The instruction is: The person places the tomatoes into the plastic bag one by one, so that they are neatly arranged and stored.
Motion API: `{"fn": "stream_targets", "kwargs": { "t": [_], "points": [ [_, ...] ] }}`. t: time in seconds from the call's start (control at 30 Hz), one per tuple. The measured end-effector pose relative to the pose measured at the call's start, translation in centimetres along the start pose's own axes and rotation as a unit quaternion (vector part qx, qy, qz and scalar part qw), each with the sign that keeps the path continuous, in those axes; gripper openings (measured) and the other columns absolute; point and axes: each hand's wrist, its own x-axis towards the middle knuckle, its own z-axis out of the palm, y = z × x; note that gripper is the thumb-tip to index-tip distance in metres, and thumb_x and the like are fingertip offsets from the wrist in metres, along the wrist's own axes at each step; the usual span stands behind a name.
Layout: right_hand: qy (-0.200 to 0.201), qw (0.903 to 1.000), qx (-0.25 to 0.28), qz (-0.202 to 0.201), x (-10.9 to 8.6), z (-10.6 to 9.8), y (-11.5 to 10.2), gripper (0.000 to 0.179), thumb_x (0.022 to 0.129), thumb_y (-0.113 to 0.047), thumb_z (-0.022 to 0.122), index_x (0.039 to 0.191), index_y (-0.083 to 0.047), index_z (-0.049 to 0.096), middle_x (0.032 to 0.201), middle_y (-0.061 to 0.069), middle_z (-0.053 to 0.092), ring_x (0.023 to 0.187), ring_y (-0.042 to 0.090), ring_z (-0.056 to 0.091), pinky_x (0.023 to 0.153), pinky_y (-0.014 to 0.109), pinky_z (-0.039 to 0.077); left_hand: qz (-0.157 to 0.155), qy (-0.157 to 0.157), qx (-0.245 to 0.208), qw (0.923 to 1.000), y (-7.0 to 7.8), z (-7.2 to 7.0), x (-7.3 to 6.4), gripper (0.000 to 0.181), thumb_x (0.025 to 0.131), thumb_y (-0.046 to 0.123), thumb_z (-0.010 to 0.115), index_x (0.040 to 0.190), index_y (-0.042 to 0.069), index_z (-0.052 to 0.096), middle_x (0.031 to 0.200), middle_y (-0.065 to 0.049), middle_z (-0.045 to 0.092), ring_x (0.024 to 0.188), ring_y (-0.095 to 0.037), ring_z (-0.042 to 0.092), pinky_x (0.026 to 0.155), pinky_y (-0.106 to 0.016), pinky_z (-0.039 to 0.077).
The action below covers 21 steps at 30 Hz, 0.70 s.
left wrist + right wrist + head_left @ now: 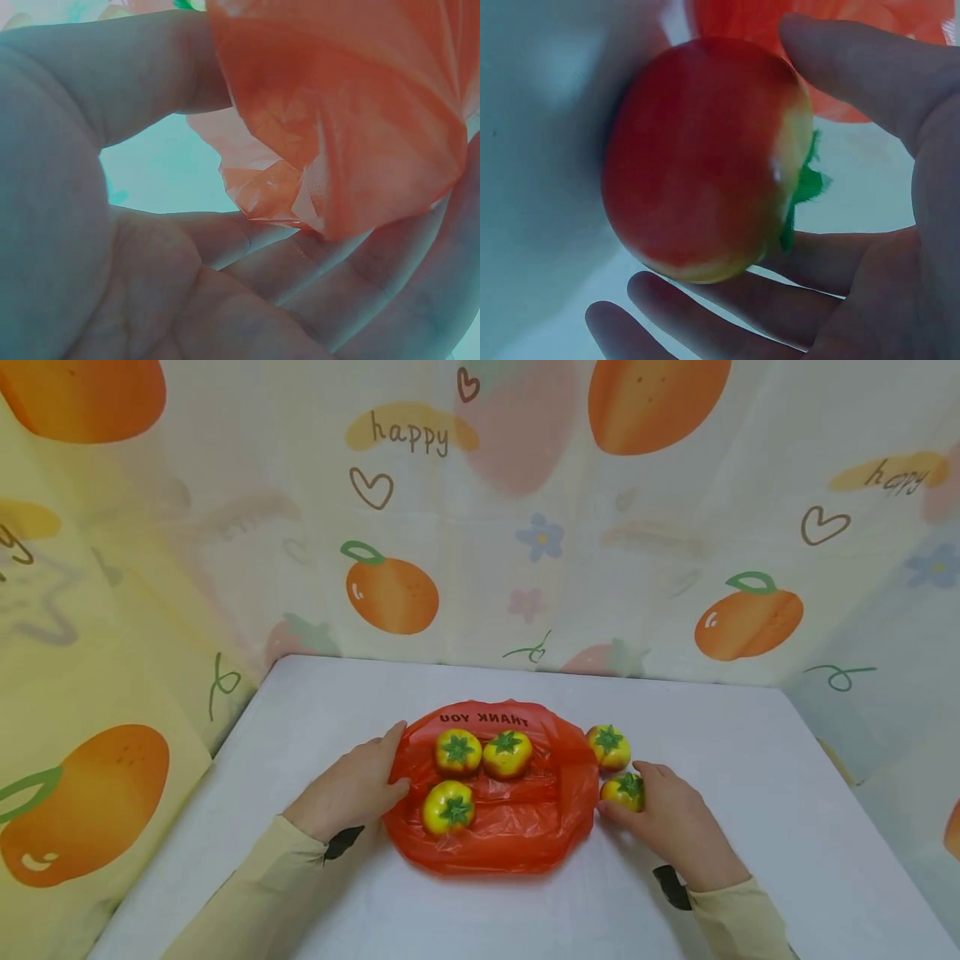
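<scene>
A red plastic bag [517, 847] with dark "THANK YOU" lettering lies open on the table. Three yellow tomatoes with green star-shaped tops sit inside it: one at back left [458, 758], one beside it [507, 760], one at front left [442, 806]. My left hand [352, 785] holds the bag's left edge, thumb on the inner side and fingers beneath the film [360, 150]. Just right of the bag, my right hand [678, 818] grips a tomato [618, 792] between thumb and fingers; its red underside [697, 157] shows in the right wrist view. Another tomato [609, 747] sits directly behind that one.
The white table [465, 918] extends around the bag on every side. Behind it hangs a cloth backdrop [480, 552] printed with oranges, hearts and "happy". More printed cloth [82, 677] stands along the left side.
</scene>
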Motion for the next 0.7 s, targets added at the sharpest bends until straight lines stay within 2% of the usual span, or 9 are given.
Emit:
{"fn": "stream_targets", "kwargs": {
  "t": [0.17, 0.4, 0.53, 0.7],
  "points": [
    [-0.004, 1.0, 0.007, -0.003, 0.1, 0.2, -0.1, 0.079, 0.091, -0.047, 0.081, 0.144, 0.007, 0.059, 0.135, 0.027, 0.067, 0.113, 0.038, 0.065, 0.098, 0.059, 0.06, -0.002, -0.002, -0.005, 1.0, 0.1, 0.0, 0.0, 0.086, 0.101, 0.023, 0.072, 0.168, -0.003, 0.025, 0.156, -0.028, 0.057, 0.134, -0.039, 0.063, 0.107, -0.056, 0.06],
    [-0.011, 0.9999, 0.004, 0.009, 0.2, 0.0, -0.1, 0.074, 0.09, -0.046, 0.081, 0.138, 0.006, 0.061, 0.121, 0.021, 0.071, 0.101, 0.032, 0.064, 0.087, 0.051, 0.06, -0.002, -0.005, -0.012, 0.9999, 0.2, 0.0, 0.0, 0.086, 0.101, 0.023, 0.071, 0.169, -0.002, 0.025, 0.157, -0.027, 0.056, 0.135, -0.038, 0.062, 0.107, -0.056, 0.06],
    [-0.017, 0.9996, -0.002, 0.023, 0.1, -0.6, 0.1, 0.081, 0.091, -0.051, 0.079, 0.143, 0.007, 0.058, 0.129, 0.026, 0.069, 0.105, 0.035, 0.064, 0.09, 0.055, 0.062, -0.002, -0.005, -0.012, 0.9999, 0.2, 0.1, 0.0, 0.085, 0.101, 0.023, 0.071, 0.169, -0.002, 0.025, 0.156, -0.027, 0.056, 0.134, -0.038, 0.062, 0.106, -0.056, 0.06],
    [-0.006, 0.9997, 0.001, 0.026, -0.2, -1.6, 0.4, 0.084, 0.092, -0.053, 0.077, 0.147, 0.007, 0.056, 0.136, 0.029, 0.066, 0.11, 0.038, 0.064, 0.094, 0.056, 0.06, -0.008, -0.007, -0.002, 0.9999, 0.3, 0.2, 0.0, 0.086, 0.101, 0.024, 0.073, 0.168, -0.002, 0.026, 0.154, -0.027, 0.058, 0.13, -0.036, 0.065, 0.105, -0.056, 0.061]
  ]
}}
